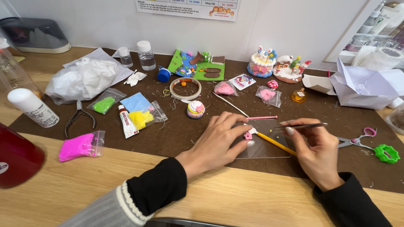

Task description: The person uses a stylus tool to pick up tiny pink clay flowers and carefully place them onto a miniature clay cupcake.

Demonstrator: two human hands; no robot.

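Scissors, pliers — clay bags (assorted)

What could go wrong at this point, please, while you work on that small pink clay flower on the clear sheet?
The left hand pinches the pink flower tightly, so it might squash. The right hand holds a yellow-handled tool and a metal tool together; one could slip and gouge the clay. The pink stick may roll off the clear sheet.
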